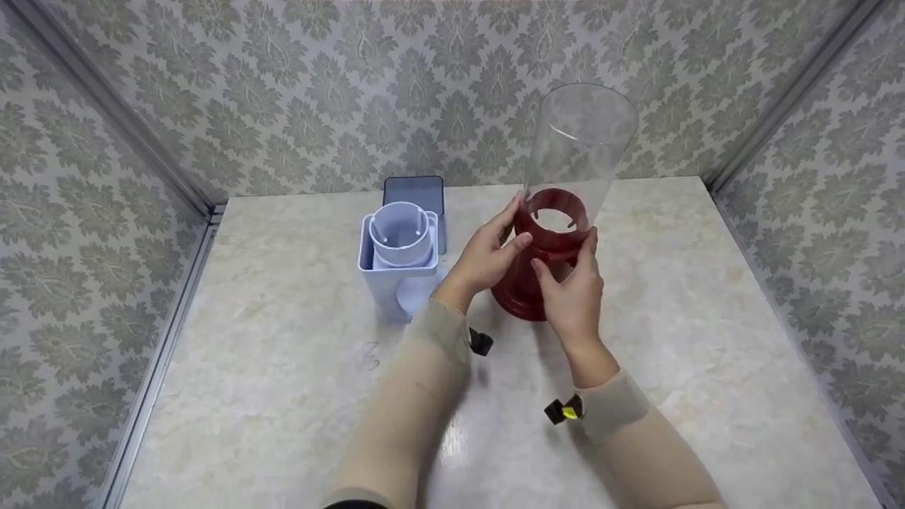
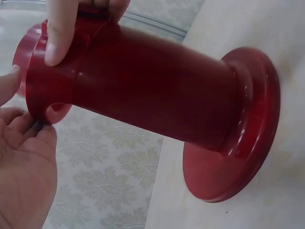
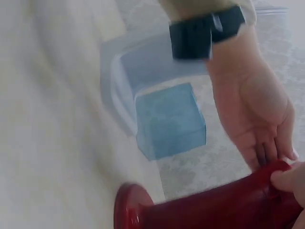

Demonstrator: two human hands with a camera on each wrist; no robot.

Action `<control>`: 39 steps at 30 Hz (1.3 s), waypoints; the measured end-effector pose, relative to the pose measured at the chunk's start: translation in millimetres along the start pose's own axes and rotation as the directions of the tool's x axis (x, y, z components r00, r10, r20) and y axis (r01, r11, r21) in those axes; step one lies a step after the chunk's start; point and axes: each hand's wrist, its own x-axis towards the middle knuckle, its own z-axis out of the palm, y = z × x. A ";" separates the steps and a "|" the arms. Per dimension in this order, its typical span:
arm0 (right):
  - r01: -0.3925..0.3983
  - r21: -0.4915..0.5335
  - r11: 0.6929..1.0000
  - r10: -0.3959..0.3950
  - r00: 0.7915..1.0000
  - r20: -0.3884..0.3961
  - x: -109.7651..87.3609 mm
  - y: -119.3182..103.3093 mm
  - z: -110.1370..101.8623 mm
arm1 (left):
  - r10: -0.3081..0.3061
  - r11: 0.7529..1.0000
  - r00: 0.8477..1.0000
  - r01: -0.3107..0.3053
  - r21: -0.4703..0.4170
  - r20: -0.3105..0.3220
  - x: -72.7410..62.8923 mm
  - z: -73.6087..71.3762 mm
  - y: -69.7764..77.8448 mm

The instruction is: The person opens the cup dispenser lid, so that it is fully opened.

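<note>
A glossy red pedestal (image 1: 520, 293) with a round foot stands on the table, its foot touching the top. A clear tube (image 1: 583, 134) rises from the red collar at its upper end, leaning slightly right in the head view. My left hand (image 1: 486, 254) grips the collar from the left, thumb in front and fingers behind. On the right side my right hand (image 1: 576, 293) holds the collar just below the tube, thumb toward the front. The left wrist view shows the red pedestal (image 2: 157, 86) lying across the picture, with fingers of both hands around its collar.
Left of the pedestal stands a pale blue dispenser-like housing (image 1: 385, 293) with a round cylinder (image 1: 401, 247) in its top. Behind it is a translucent grey-blue box (image 1: 413, 189). Patterned walls (image 1: 452, 85) enclose the table (image 1: 269, 339) at the back and sides.
</note>
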 end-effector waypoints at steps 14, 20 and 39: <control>-0.054 0.080 0.995 0.028 0.954 0.297 18.1 14.1 -54.2 | -0.003 0.996 0.991 0.016 0.092 -0.137 -17.3 16.9 8.3; -0.216 0.448 0.867 -0.054 0.855 0.515 85.1 41.5 -85.8 | 0.043 0.993 0.908 0.005 0.114 -0.416 -40.5 52.0 27.2; -0.124 0.380 0.916 -0.217 0.643 0.734 144.9 35.5 -83.7 | 0.018 0.981 0.794 0.104 0.165 -0.608 -47.3 114.0 16.0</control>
